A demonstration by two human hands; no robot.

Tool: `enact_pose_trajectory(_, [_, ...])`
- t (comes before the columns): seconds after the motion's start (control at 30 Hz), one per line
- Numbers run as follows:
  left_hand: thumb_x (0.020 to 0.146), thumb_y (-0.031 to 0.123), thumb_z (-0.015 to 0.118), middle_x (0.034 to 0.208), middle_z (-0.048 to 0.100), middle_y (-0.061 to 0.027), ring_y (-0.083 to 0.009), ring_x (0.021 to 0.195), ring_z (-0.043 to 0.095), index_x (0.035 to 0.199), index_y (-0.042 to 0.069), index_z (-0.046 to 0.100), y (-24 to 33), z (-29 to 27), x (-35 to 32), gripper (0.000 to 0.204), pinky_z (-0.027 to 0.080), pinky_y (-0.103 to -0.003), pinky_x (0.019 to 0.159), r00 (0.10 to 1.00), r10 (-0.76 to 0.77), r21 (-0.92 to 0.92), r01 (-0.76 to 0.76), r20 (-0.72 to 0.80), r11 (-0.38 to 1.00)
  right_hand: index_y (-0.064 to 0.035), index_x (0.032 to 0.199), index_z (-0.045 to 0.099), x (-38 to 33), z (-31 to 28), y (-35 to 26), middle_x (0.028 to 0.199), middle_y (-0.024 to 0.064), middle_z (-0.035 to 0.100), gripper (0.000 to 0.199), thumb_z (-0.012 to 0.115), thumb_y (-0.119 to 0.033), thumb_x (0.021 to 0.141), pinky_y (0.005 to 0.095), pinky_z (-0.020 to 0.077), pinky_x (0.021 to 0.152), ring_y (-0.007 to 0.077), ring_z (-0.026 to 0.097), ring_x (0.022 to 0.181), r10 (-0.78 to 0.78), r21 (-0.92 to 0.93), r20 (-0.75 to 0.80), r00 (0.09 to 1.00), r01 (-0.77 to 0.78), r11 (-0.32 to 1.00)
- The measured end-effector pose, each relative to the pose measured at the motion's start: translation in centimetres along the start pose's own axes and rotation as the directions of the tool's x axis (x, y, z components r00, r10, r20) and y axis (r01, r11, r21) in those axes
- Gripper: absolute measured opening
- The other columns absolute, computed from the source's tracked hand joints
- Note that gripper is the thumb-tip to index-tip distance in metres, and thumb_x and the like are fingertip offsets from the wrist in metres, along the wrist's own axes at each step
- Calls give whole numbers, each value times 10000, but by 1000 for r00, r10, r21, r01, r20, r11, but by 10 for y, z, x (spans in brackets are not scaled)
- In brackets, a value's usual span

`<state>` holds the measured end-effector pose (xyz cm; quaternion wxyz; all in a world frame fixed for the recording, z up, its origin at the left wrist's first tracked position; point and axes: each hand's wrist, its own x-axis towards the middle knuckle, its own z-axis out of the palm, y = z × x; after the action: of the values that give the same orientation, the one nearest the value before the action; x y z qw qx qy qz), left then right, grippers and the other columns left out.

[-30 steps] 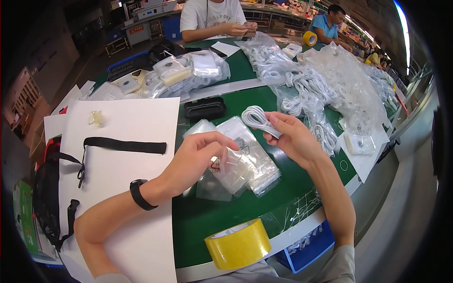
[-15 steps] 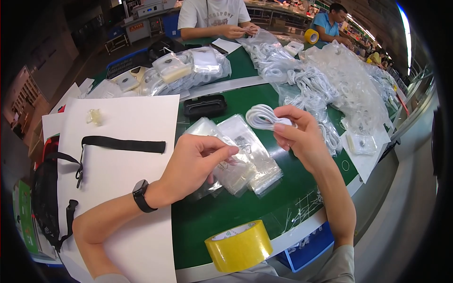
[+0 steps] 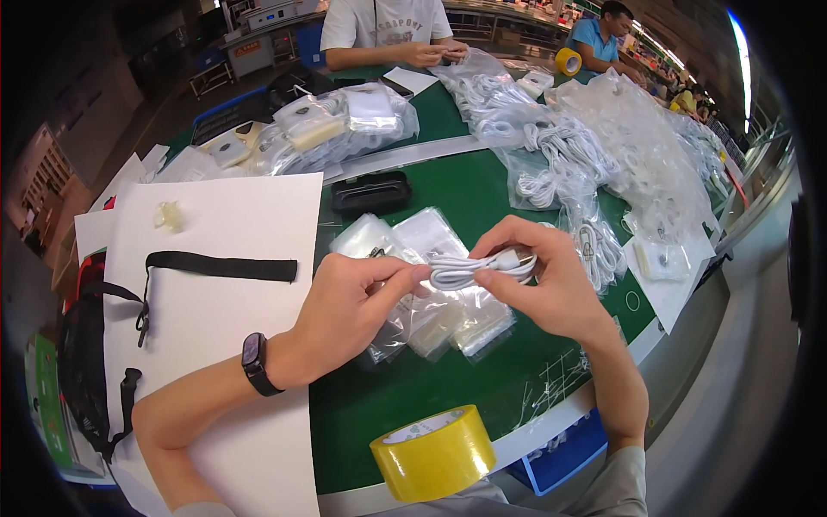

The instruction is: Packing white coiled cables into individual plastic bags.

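Right hand (image 3: 551, 280): clamped on white cable (image 3: 458, 270), seemingly keeping loops bunched.
Left hand (image 3: 355, 297): fingertips together; whether they pinch anything, cannot tell.
Yellow tape (image 3: 435, 457): worktop's (image 3: 349, 431) near edge, presumably for reach.

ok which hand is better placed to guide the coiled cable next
Probably the right hand: it grips the coiled white cable, while the left hand is over clear plastic bags.

Grey lettering (image 3: 398, 33) — on a white shirt (image 3: 349, 28)
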<state>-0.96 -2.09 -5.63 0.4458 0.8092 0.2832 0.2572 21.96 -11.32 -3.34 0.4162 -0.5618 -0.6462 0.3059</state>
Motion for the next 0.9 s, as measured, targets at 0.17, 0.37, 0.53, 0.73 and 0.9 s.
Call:
enact_pose_trajectory(0.17, [1004, 182, 613, 705, 700, -81, -58, 556, 505, 1045, -15, 757, -4, 7, -2, 247, 409, -232, 510, 999, -52, -175, 50, -4, 983, -19, 973, 671, 4, 5, 10, 877, 14, 668, 169, 715, -131, 854, 208, 433, 626, 44, 579, 721, 45, 12, 31, 998, -46, 999])
enact_pose_trajectory(0.37, [993, 156, 630, 892, 736, -73, -79, 784, 643, 1129, -41, 724, -7, 7, -4, 257, 527, -227, 704, 995, -73, -322, 90, 65, 942, -29, 990, 649, 6, 9, 5, 873, 2, 653, 179, 720, -123, 856, 192, 436, 617, 39, 575, 716, 219, 157, 181, 959, -248, 956])
enact_pose_trajectory(0.53, [972, 169, 668, 986, 738, -80, -85, 860, 654, 1170, -49, 704, 0, 14, -6, 297, 539, -236, 797, 980, -94, -369, 154, 175, 917, -43, 1012, 609, 5, 17, 25, 940, -1, 625, 223, 744, -103, 844, 180, 429, 630, 30, 568, 856, 34, 200, 201, 979, -75, 977])
enact_pose_trajectory(0.73, [964, 195, 692, 1040, 729, -93, -104, 931, 664, 1198, -35, 699, -2, 12, -2, 328, 549, -253, 825, 983, -117, -402, 165, 142, 900, -58, 1164, 550, 3, 14, 18, 975, 0, 613, 316, 696, -48, 884, 213, 434, 682, 34, 533, 846, 85, 473, 167, 982, -156, 867])
enact_pose_trajectory(0.9, [967, 248, 698, 984, 727, -70, -100, 943, 681, 1130, -51, 717, -1, 7, 1, 341, 550, -233, 809, 948, -223, -501, 310, 226, 808, -38, 1212, 574, 5, 13, 11, 1037, 27, 632, 307, 663, -78, 920, 220, 443, 719, 62, 550, 865, 150, 503, 66, 987, -162, 849])
